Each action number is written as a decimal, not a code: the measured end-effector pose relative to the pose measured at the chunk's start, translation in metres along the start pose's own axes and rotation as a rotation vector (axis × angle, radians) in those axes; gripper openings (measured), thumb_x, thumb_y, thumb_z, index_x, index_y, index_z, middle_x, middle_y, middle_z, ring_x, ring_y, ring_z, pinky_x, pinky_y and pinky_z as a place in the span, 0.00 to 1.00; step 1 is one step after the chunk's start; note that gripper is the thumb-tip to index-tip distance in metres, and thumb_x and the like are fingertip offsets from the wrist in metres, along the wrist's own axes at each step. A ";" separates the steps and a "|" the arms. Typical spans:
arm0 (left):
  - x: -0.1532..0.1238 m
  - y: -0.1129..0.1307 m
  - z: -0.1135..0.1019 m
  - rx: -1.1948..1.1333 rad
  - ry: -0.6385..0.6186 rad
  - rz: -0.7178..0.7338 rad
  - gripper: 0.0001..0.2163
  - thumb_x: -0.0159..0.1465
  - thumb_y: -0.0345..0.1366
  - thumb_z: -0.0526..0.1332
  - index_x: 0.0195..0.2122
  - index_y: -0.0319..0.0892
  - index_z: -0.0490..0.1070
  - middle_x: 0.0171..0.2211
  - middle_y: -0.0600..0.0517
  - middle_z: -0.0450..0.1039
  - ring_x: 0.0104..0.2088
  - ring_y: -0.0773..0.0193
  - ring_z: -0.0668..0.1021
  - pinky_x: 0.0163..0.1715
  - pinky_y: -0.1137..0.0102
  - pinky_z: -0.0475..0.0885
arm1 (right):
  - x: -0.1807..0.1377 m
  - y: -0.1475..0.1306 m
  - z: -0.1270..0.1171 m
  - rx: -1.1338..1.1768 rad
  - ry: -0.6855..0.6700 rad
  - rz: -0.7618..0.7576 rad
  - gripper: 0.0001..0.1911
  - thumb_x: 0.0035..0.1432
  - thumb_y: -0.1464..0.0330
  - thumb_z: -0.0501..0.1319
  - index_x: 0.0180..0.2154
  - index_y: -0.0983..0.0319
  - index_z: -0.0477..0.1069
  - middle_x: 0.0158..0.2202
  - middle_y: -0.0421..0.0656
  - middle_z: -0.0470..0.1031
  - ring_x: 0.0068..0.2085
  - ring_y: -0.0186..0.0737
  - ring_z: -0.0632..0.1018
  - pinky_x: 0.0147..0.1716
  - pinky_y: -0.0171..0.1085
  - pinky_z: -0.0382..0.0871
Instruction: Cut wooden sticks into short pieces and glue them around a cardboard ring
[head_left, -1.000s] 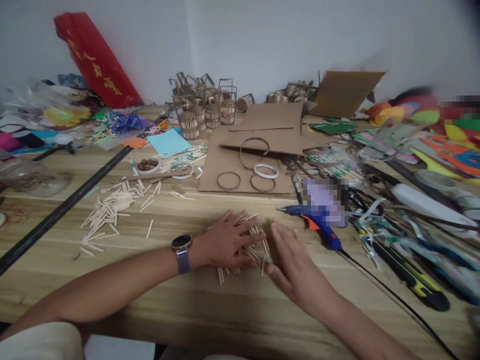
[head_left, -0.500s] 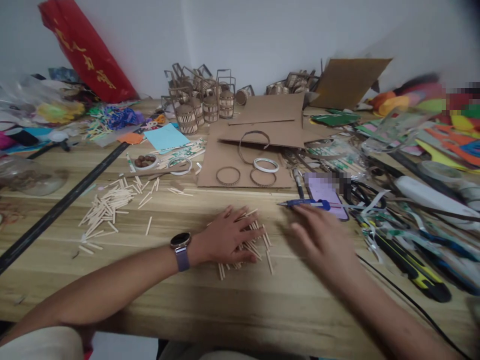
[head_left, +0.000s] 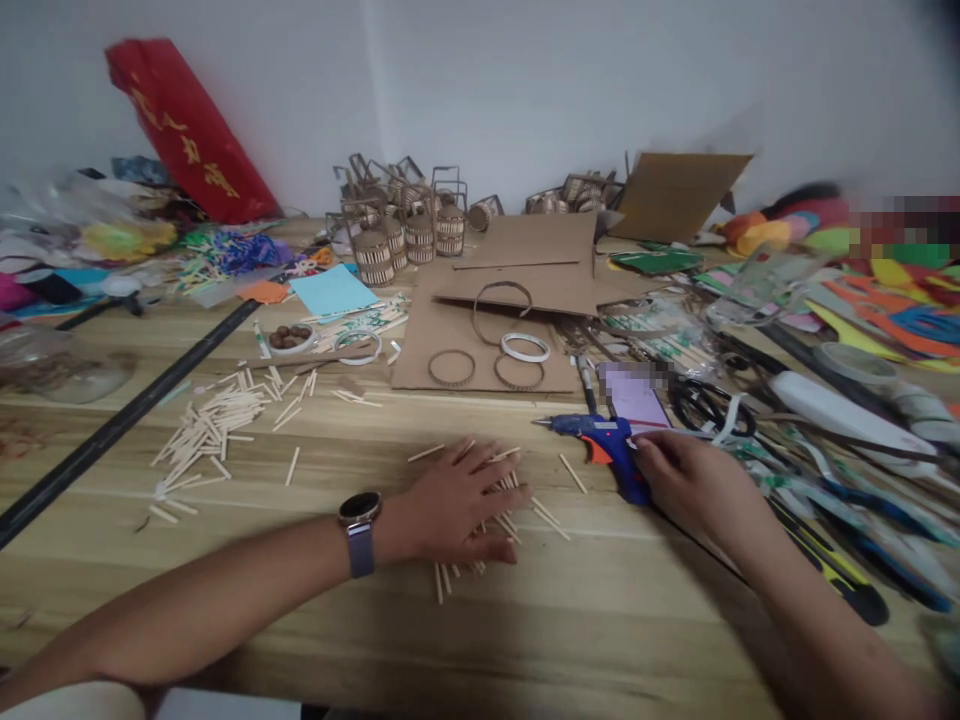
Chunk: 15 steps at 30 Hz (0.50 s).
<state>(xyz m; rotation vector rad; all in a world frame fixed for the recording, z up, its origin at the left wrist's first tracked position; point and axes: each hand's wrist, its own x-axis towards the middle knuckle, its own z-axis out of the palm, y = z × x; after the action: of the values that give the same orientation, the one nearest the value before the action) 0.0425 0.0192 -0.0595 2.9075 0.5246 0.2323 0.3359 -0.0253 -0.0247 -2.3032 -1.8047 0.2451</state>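
Fingers [head_left: 664, 446] of right hand [head_left: 705, 492], earlier free, now pinch glue gun [head_left: 619, 448]; left hand [head_left: 459, 503] splayed.

2 hands (left hand [head_left: 457, 500], right hand [head_left: 701, 488]), 1 watch [head_left: 360, 508], 1 glue gun [head_left: 625, 460], 1 phone [head_left: 637, 398], 1 yellow-black knife [head_left: 851, 585]. Stick heaps [head_left: 214, 420]: 2, sticks too many to count. On cardboard [head_left: 486, 378]: 2 small brown rings [head_left: 451, 386], 1 white ring [head_left: 526, 357]. 1 blue sheet [head_left: 334, 291]. Baskets [head_left: 373, 260] overlap, no firm count.

Craft workshop: wooden bench [head_left: 337, 630], glue gun [head_left: 621, 452], utility knife [head_left: 841, 572], cardboard [head_left: 429, 335], small baskets [head_left: 373, 258]
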 end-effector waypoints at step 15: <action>0.041 0.015 -0.003 0.081 0.059 0.322 0.29 0.67 0.56 0.44 0.55 0.37 0.66 0.57 0.43 0.67 0.59 0.54 0.66 0.62 0.61 0.54 | -0.021 -0.013 0.014 -0.016 0.044 -0.036 0.15 0.59 0.58 0.51 0.29 0.60 0.69 0.28 0.50 0.78 0.28 0.47 0.77 0.25 0.38 0.63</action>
<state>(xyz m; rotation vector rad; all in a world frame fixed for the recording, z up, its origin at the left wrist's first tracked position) 0.0846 0.0202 -0.0488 3.0602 0.0703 0.3479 0.3152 -0.0417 -0.0351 -2.2657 -1.8317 0.1739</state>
